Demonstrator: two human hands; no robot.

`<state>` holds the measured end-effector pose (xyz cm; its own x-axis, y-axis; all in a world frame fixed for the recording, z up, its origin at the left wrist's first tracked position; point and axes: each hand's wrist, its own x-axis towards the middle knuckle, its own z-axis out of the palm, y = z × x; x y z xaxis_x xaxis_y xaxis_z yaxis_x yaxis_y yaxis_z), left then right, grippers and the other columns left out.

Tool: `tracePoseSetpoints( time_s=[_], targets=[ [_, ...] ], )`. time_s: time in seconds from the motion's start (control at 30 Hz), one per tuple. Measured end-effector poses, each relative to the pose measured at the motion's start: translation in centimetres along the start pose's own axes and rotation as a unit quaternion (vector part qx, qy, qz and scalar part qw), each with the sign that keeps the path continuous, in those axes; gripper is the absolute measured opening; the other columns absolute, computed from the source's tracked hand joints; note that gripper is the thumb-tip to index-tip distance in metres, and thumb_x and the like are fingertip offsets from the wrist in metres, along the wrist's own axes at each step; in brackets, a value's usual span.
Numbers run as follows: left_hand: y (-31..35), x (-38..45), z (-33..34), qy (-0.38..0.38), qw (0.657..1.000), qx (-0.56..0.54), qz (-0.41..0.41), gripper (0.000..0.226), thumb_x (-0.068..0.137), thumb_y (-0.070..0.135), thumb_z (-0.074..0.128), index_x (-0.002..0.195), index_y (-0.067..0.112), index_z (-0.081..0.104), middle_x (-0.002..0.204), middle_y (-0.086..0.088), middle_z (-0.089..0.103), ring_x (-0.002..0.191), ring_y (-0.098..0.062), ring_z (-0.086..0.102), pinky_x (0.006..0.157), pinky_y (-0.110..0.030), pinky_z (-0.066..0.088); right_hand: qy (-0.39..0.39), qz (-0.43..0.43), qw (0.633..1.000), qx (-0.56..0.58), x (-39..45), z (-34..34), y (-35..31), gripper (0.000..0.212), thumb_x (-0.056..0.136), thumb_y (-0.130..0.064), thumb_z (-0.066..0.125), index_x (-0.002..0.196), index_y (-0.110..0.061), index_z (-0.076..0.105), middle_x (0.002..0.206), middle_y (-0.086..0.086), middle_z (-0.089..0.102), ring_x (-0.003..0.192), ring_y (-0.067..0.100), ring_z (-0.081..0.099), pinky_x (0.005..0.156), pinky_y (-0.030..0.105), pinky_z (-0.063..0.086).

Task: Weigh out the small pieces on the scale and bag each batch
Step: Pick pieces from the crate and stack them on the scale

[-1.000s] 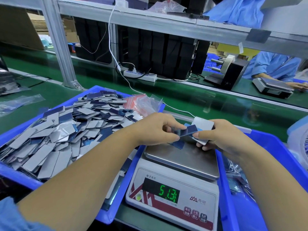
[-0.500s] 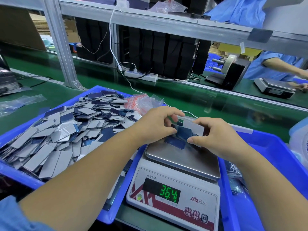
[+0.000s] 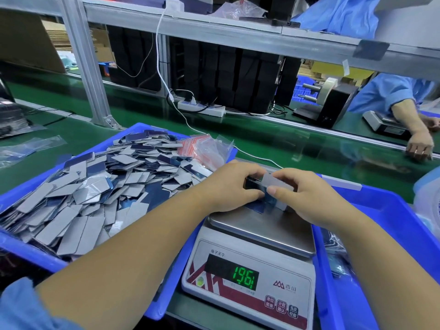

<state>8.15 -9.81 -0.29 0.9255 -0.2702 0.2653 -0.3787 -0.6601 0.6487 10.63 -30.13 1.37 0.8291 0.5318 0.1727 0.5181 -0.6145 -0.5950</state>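
Observation:
A white digital scale (image 3: 252,279) stands between two blue trays, its display reading 196. Over the far part of its steel pan (image 3: 262,228) both hands hold a small stack of flat grey and dark blue pieces (image 3: 273,184). My left hand (image 3: 228,186) grips the stack's left end with curled fingers. My right hand (image 3: 307,194) pinches the right end, thumb in front. The stack's lower edge touches the pan. A heap of the same pieces (image 3: 95,186) fills the left blue tray (image 3: 28,251). Small clear zip bags with red strips (image 3: 204,148) lie at that tray's far corner.
A second blue tray (image 3: 392,215) with bagged items sits right of the scale. A green conveyor belt (image 3: 285,146) runs behind, with a power strip (image 3: 202,108) and white cable. Another person's arm (image 3: 412,125) rests by a second scale at far right. Aluminium frame post (image 3: 85,67) stands left.
Both hands gathered the loose pieces into a tight stack and stood it on the pan's far part. The scale reading went from 51.3 to 36.4 to 196.

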Motion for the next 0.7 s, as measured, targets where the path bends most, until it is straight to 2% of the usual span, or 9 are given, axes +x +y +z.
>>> tracePoseSetpoints(
  time_s=[0.07, 0.13, 0.2, 0.33, 0.4, 0.47, 0.57, 0.63, 0.7],
  targets=[
    [0.0, 0.1, 0.1, -0.011, 1.0, 0.023, -0.002, 0.024, 0.09, 0.027, 0.072, 0.113, 0.027, 0.068, 0.088, 0.027, 0.052, 0.088, 0.002, 0.05, 0.073, -0.001, 0.033, 0.026, 0.013, 0.999, 0.038, 0.1, -0.5, 0.3, 0.009, 0.088, -0.033, 0.071, 0.089, -0.04, 0.066, 0.088, -0.026, 0.067, 0.075, -0.001, 0.061, 0.07, 0.023, 0.05],
    [-0.1, 0.1, 0.1, -0.023, 0.999, 0.039, -0.007, 0.023, 0.091, 0.031, 0.071, 0.112, 0.025, 0.067, 0.087, 0.027, 0.048, 0.082, 0.009, 0.049, 0.071, -0.001, 0.031, 0.041, 0.011, 0.997, 0.06, -0.1, -1.1, 0.5, 0.011, 0.084, -0.028, 0.076, 0.084, -0.034, 0.067, 0.079, -0.015, 0.068, 0.066, 0.008, 0.06, 0.067, 0.033, 0.052],
    [-0.3, 0.2, 0.1, -0.036, 0.999, 0.036, -0.009, 0.019, 0.092, 0.032, 0.07, 0.11, 0.027, 0.067, 0.088, 0.027, 0.05, 0.083, 0.014, 0.048, 0.073, -0.003, 0.033, 0.046, -0.002, 0.997, 0.062, -0.2, -1.4, 0.5, 0.012, 0.083, -0.024, 0.078, 0.08, -0.031, 0.068, 0.069, -0.005, 0.066, 0.059, 0.01, 0.054, 0.062, 0.031, 0.046],
    [-0.3, 0.4, 0.2, -0.053, 0.998, 0.037, -0.016, 0.009, 0.093, 0.034, 0.067, 0.102, 0.032, 0.064, 0.089, 0.025, 0.053, 0.089, -0.002, 0.049, 0.086, -0.025, 0.044, 0.094, -0.032, 0.99, 0.099, -0.3, -1.6, 0.4, 0.016, 0.081, -0.018, 0.08, 0.08, -0.032, 0.073, 0.073, -0.002, 0.069, 0.063, 0.009, 0.055, 0.062, 0.026, 0.046],
    [-0.4, 0.4, 0.3, -0.053, 0.998, 0.032, -0.021, 0.01, 0.094, 0.035, 0.067, 0.103, 0.033, 0.063, 0.089, 0.025, 0.053, 0.091, -0.003, 0.049, 0.085, -0.025, 0.042, 0.13, -0.045, 0.981, 0.139, -0.4, -1.8, 0.3, 0.017, 0.082, -0.015, 0.08, 0.082, -0.03, 0.074, 0.075, -0.001, 0.07, 0.066, 0.011, 0.057, 0.066, 0.031, 0.048],
    [-0.6, 0.5, 0.3, -0.049, 0.998, 0.024, -0.03, 0.013, 0.093, 0.037, 0.067, 0.104, 0.032, 0.064, 0.093, 0.021, 0.056, 0.093, -0.005, 0.052, 0.085, -0.025, 0.043, 0.163, -0.068, 0.973, 0.15, -0.4, -2.0, 0.1, 0.019, 0.084, -0.01, 0.078, 0.081, -0.029, 0.076, 0.076, -0.007, 0.071, 0.069, 0.009, 0.06, 0.067, 0.03, 0.049],
    [-0.8, 0.6, 0.5, -0.039, 0.998, 0.023, -0.037, 0.009, 0.092, 0.037, 0.069, 0.095, 0.036, 0.06, 0.093, 0.018, 0.06, 0.089, -0.005, 0.056, 0.082, -0.025, 0.046, 0.174, -0.114, 0.976, 0.062, -0.4, -1.2, -0.3, 0.024, 0.085, -0.002, 0.075, 0.087, -0.026, 0.079, 0.082, -0.011, 0.071, 0.078, 0.008, 0.064, 0.072, 0.02, 0.048],
    [-0.8, 0.6, 0.6, -0.027, 0.999, 0.029, -0.036, 0.017, 0.091, 0.035, 0.069, 0.083, 0.037, 0.055, 0.083, 0.021, 0.059, 0.08, 0.004, 0.055, 0.07, -0.016, 0.041, 0.14, -0.115, 0.983, -0.024, -0.3, -0.4, -0.3, 0.028, 0.085, 0.002, 0.072, 0.099, -0.02, 0.08, 0.093, -0.009, 0.071, 0.085, 0.008, 0.064, 0.077, 0.016, 0.048],
    [-0.9, 0.6, 0.5, -0.023, 0.999, 0.024, -0.03, 0.025, 0.091, 0.033, 0.069, 0.074, 0.04, 0.053, 0.075, 0.025, 0.058, 0.075, 0.011, 0.053, 0.061, -0.011, 0.036, 0.085, -0.094, 0.99, -0.06, -0.3, -0.1, -0.2, 0.036, 0.085, 0.001, 0.069, 0.111, -0.022, 0.077, 0.103, -0.01, 0.068, 0.09, 0.007, 0.063, 0.078, 0.014, 0.046]
  ],
)
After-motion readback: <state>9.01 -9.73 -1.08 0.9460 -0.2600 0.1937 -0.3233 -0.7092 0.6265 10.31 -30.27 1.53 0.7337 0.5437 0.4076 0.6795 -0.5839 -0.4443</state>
